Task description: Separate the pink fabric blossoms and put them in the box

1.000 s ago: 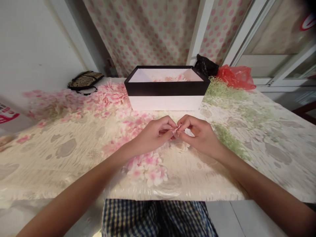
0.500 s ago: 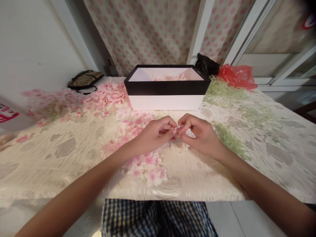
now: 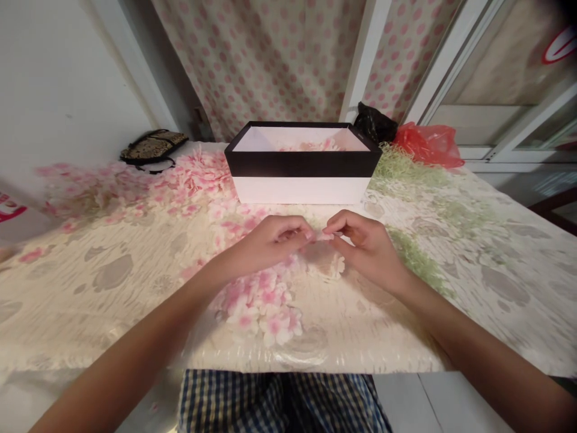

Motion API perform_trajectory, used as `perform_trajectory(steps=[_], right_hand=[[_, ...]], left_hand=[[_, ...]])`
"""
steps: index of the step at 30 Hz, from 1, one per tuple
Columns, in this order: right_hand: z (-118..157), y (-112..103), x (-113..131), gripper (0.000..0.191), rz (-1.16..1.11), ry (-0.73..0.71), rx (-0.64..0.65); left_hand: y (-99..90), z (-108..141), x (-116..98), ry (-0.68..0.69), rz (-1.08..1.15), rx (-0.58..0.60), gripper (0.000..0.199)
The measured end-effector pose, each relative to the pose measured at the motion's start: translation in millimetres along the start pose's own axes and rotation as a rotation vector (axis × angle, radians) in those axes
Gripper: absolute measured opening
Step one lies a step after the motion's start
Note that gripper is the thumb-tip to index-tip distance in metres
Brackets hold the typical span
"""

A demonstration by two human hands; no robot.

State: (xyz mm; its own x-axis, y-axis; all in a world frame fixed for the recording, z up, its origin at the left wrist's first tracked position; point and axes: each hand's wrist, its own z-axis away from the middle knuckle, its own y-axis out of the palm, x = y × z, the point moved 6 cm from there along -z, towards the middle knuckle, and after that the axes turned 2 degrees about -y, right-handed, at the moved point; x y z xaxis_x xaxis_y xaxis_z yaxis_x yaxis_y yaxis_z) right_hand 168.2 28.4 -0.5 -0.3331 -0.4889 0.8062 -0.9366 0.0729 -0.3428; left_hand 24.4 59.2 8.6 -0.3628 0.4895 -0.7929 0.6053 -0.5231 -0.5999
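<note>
My left hand (image 3: 282,237) and my right hand (image 3: 365,243) meet over the middle of the table, fingertips pinched. Between them is a small pale pink petal (image 3: 325,236), gripped by the fingertips of both hands. Just below the hands a whitish flower (image 3: 334,266) lies on the cloth. Pink and white flowers (image 3: 270,307) are spread under and in front of my left hand. Behind the hands stands a white box with a black rim (image 3: 302,163), holding more pink petals (image 3: 331,144).
Pink petals (image 3: 193,174) are heaped at the left. Green shredded paper (image 3: 415,258) lies to the right and behind. A patterned pouch (image 3: 153,147) is at the back left; black (image 3: 376,123) and red (image 3: 428,144) plastic bags sit at the back right of the table (image 3: 135,313).
The fingertips of my two hands have moved slightly apart, and the petal now shows stretched between them. The view has shifted a little.
</note>
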Motion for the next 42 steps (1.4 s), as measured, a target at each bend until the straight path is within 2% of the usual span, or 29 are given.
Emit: perform_trajectory(steps=[2, 5, 13, 16, 20, 24, 27, 33, 42], right_hand=[[-0.9, -4.1, -2.8, 0.009, 0.03, 0.004, -0.045], [-1.1, -6.4, -6.7, 0.009, 0.052, 0.027, -0.071], [-1.8, -6.4, -4.9, 0.011, 0.083, 0.013, -0.061], [-1.7, -6.8, -6.0, 0.008, 0.022, 0.046, -0.076], [-0.9, -4.0, -7.1, 0.006, -0.091, 0.102, -0.01], [0.1, 2.8, 2.4, 0.01, -0.123, -0.011, 0.127], [2.3, 10.5, 4.7, 0.013, -0.091, -0.061, 0.211], [4.2, 13.1, 2.2, 0.02, -0.095, -0.132, 0.118], [6.7, 10.8, 3.0, 0.022, -0.085, -0.155, 0.079]], left_hand=[[-2.6, -0.1, 5.9, -0.015, -0.155, 0.088, 0.016], [-4.6, 0.8, 13.9, 0.001, -0.298, 0.171, 0.027], [1.5, 2.1, 19.6, 0.017, -0.242, 0.216, 0.047], [-0.9, -0.9, 17.1, -0.033, -0.163, 0.145, 0.038], [-12.2, -3.9, 11.7, -0.093, -0.005, -0.071, 0.023], [-15.0, -2.5, 3.3, -0.053, 0.123, -0.158, 0.026], [-13.3, -0.6, 0.1, -0.018, 0.207, -0.182, 0.026], [-4.0, -0.7, 2.5, -0.023, 0.374, -0.139, 0.033], [-2.9, -1.8, 3.7, -0.011, 0.446, -0.147, 0.026]])
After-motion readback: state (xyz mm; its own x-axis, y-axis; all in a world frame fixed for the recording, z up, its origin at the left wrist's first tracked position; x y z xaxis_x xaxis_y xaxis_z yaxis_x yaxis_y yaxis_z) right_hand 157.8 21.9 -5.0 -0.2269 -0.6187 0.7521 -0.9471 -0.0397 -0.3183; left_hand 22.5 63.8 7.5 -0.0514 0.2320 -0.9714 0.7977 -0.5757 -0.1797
